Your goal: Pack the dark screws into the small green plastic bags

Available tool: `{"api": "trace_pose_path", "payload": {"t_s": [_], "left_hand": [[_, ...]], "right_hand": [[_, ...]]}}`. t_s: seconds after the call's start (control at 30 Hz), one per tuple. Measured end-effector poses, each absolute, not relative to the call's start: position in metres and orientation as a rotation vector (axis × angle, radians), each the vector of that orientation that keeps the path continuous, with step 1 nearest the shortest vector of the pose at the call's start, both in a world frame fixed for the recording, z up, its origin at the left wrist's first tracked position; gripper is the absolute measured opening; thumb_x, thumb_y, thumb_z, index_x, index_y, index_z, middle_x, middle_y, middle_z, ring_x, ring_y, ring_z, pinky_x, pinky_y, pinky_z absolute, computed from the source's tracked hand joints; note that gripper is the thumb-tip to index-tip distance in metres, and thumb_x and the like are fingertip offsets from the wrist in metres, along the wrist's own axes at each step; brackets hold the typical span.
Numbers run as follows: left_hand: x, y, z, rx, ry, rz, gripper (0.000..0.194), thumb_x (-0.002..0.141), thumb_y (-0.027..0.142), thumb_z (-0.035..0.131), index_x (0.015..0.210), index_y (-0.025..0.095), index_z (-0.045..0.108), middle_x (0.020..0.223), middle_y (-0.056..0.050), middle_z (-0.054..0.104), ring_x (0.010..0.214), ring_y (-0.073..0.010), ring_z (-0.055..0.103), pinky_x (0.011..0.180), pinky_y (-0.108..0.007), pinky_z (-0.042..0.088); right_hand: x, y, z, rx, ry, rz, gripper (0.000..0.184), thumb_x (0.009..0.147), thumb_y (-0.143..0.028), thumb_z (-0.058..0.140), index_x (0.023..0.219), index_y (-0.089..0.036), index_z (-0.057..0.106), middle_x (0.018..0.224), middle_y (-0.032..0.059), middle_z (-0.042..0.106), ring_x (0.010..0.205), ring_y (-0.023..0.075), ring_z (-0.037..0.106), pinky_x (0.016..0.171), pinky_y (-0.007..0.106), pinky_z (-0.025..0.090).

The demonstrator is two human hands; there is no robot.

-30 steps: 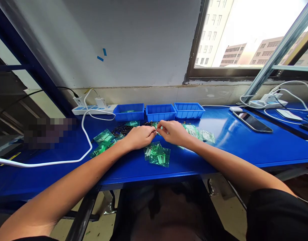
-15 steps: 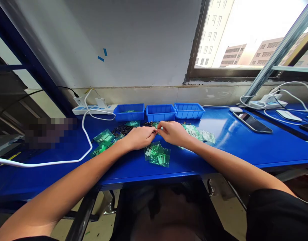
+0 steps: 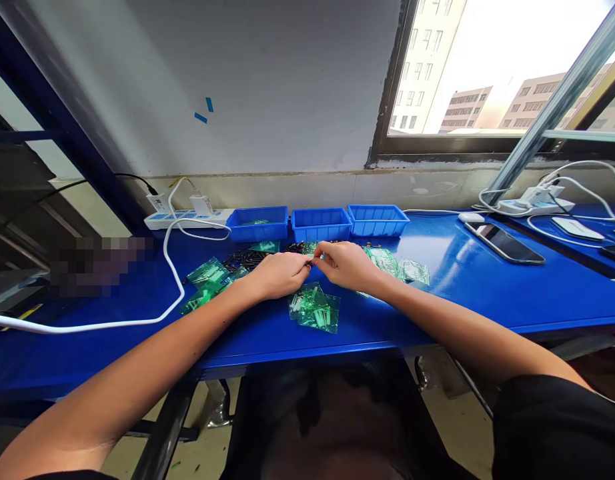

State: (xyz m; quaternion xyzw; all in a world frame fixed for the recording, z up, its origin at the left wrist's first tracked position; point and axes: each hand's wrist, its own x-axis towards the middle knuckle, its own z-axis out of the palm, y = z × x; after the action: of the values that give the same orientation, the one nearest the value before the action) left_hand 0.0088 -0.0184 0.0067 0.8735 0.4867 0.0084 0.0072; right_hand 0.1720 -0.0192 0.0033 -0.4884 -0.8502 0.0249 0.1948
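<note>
My left hand (image 3: 278, 274) and my right hand (image 3: 344, 264) meet fingertip to fingertip over the blue bench (image 3: 487, 287). Both are closed in a pinch on something small that I cannot make out. Just in front of them lies a pile of green transparent bags (image 3: 315, 309) with small parts inside. More green bags (image 3: 207, 279) lie to the left, and others (image 3: 397, 265) to the right behind my right wrist. A heap of small black parts (image 3: 245, 257) sits behind my left hand.
Three blue bins (image 3: 258, 222) (image 3: 320, 223) (image 3: 377, 219) stand in a row by the wall. A white power strip (image 3: 185, 216) and its cable (image 3: 175, 280) run along the left. A phone (image 3: 504, 242) and more cables lie at the right.
</note>
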Motion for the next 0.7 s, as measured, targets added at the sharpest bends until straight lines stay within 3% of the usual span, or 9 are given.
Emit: {"api": "trace_pose_path", "payload": {"t_s": [0.2,0.7], "left_hand": [[0.0086,-0.0184,0.0064,2.734,1.527,0.008,0.037,0.088,0.028,0.026,0.105,0.021,0.059,0.106,-0.007,0.068,0.097,-0.0259,0.063,0.077,-0.034,0.048],[0.0091,-0.0188,0.0071,2.713,1.505,0.047,0.037,0.090,0.033,0.027,0.100,0.022,0.061,0.095,-0.008,0.069,0.089,-0.0278,0.064,0.072,-0.035,0.048]], "right_hand": [[0.1723,-0.0198,0.0035,-1.368,-2.396,0.063,0.017,0.087,-0.027,0.048,0.092,-0.018,0.063,0.068,0.0014,0.065,0.067,0.0144,0.057,0.055,0.024,0.026],[0.1722,-0.0186,0.0021,-1.363,-2.387,0.062,0.021,0.089,-0.030,0.047,0.091,-0.018,0.065,0.068,0.0019,0.065,0.067,0.0147,0.058,0.057,0.023,0.027]]}}
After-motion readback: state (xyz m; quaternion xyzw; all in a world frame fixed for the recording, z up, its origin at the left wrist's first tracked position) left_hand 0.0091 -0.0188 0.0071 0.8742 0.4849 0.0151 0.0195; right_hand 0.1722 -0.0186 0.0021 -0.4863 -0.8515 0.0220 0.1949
